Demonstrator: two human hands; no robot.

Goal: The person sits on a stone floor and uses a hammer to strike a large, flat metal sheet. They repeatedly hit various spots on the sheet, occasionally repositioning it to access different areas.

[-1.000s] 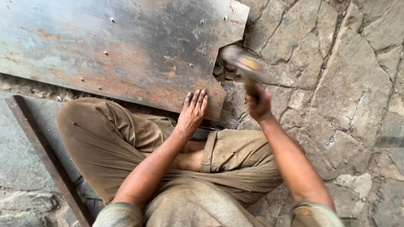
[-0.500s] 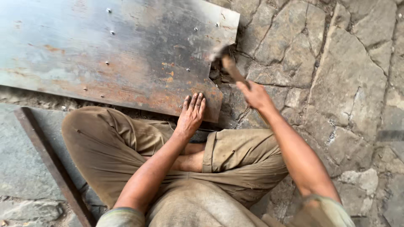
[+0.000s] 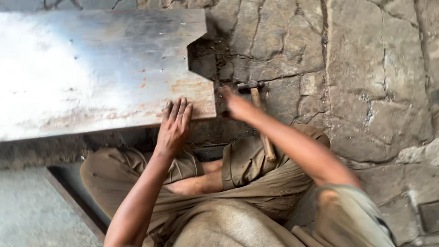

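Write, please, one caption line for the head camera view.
Seated person's left hand presses a rusty metal sheet; right hand beside a wooden-handled hammer on stone floor.

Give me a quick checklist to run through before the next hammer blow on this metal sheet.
1. Left hand flat on the metal sheet, pressing near its lower right corner: ok.
2. Left fingers away from the hammer head: ok, they lie left of it, though close to the sheet's edge.
3. Hammer in a firm grip: cannot tell; the right hand is blurred and the wooden handle trails toward the lap.
4. Hammer head sits right of the sheet's corner, over the stone floor: ok.
5. Sheet lying steady: cannot tell; its underside is hidden.
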